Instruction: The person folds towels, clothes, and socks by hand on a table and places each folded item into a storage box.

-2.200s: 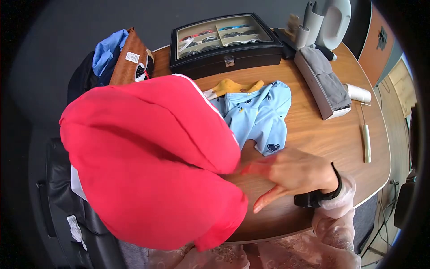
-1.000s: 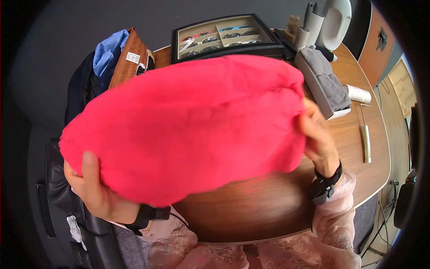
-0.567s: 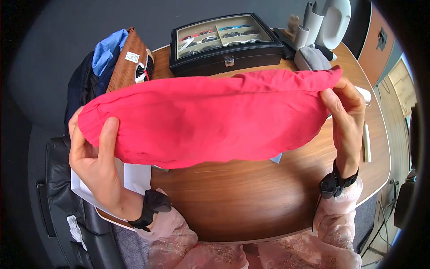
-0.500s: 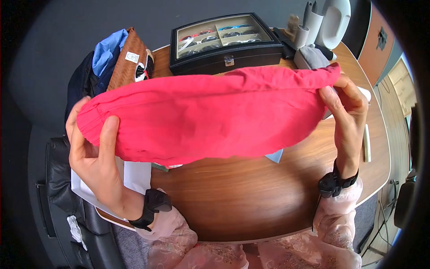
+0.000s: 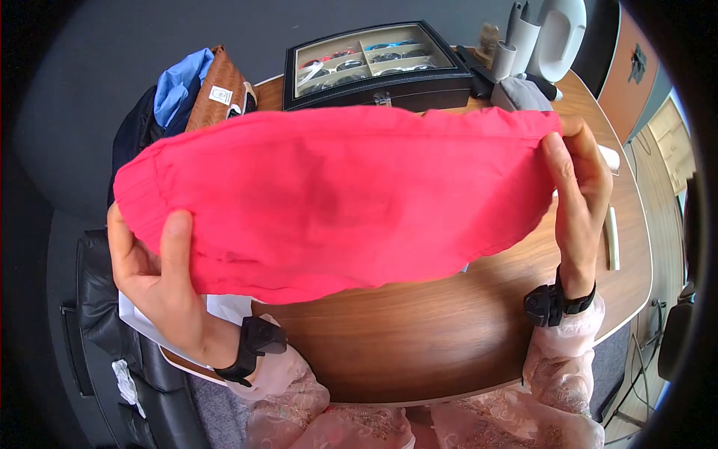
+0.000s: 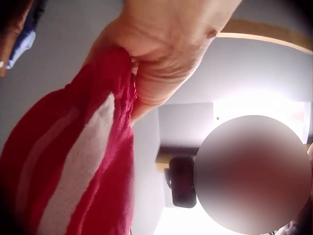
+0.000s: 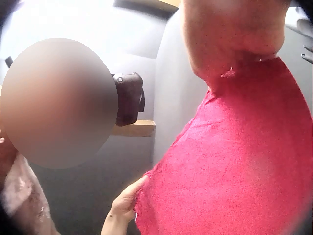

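Observation:
A pinkish-red garment [image 5: 336,202] is spread wide between both hands above the table, in the head view. My left hand [image 5: 168,288] grips its gathered end at the left, thumb on the near face. At the upper right corner my right hand [image 5: 580,191] pinches the cloth, its thumb lying in front. White stripes run down the side of the garment [image 6: 80,166] that shows in the left wrist view. The right wrist view has a plain stretch of the cloth [image 7: 230,152] hanging from the right hand [image 7: 234,34]. Most of a light blue printed garment is hidden behind it.
On the wooden table [image 5: 419,337], a black glasses case [image 5: 419,93] stands at the back. A narrow box with grey cloth [image 5: 522,95] and a lint roller handle [image 5: 613,239] lie at the right. A brown woven bag [image 5: 221,90] stands at the back left.
The red garment was bunched at the left with the right hand off it; both hands then took hold and stretched it out. In the last half second its lower edge dropped slightly.

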The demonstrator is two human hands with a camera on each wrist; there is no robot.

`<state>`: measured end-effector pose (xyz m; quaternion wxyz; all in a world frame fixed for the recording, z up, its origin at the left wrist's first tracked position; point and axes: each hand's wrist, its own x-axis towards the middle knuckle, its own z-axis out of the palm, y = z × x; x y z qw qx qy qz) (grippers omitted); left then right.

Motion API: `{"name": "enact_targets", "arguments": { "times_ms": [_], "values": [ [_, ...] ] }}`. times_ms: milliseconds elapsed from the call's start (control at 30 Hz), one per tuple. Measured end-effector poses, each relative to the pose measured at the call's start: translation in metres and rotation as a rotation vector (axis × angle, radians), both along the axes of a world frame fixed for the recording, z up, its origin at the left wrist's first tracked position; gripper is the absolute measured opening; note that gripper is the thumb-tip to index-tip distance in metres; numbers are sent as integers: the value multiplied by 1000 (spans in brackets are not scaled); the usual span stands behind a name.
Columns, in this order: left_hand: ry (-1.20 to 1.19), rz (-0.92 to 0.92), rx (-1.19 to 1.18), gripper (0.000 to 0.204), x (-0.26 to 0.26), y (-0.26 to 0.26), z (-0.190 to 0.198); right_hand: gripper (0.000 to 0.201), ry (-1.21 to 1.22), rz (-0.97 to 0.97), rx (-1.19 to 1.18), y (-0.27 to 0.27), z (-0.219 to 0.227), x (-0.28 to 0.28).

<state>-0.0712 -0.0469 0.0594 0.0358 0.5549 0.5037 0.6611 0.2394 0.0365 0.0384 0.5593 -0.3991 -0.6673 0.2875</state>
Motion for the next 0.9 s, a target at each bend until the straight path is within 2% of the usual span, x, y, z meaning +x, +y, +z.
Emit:
{"name": "enact_targets", "arguments": {
  "times_ms": [67,200,300,400,533,600,667,700,733,767,800,833,867,900],
  "values": [
    [-6,-97,-9,35,3,1,-1,10,97,6,15,2,-1,-2],
    [4,-126,-28,37,5,2,-1,20,137,2,3,4,-2,-2],
    [6,-48,-13,40,11,-1,2,52,114,99,-24,4,-5,-8],
    [24,-12,-48,42,15,-4,3,60,-247,193,-148,-2,3,-7],
    [52,-60,-57,46,32,-7,2,64,-311,339,-188,1,-8,-14],
    [59,-93,-80,49,37,-9,0,70,-370,416,40,1,-15,-18],
    [116,-218,-63,54,38,-10,-1,68,-413,473,71,0,-15,-21],
    [133,-309,-16,56,35,-7,-5,62,-434,493,82,-3,-16,-25],
    [133,-308,-16,56,32,-7,-3,55,-455,512,93,-5,-17,-28],
    [216,-351,-22,56,30,-7,-1,37,-388,533,177,-3,-22,-33],
    [299,-393,-27,56,29,-7,0,37,-388,534,178,-5,-17,-30],
    [299,-393,-27,56,32,-6,-1,32,-498,631,-69,-9,-7,-25],
    [169,-319,2,57,37,-6,-4,28,-604,722,-319,-11,-1,-22],
    [40,-244,29,59,40,-5,-5,28,-604,723,-318,-13,1,-21]
  ]
}}
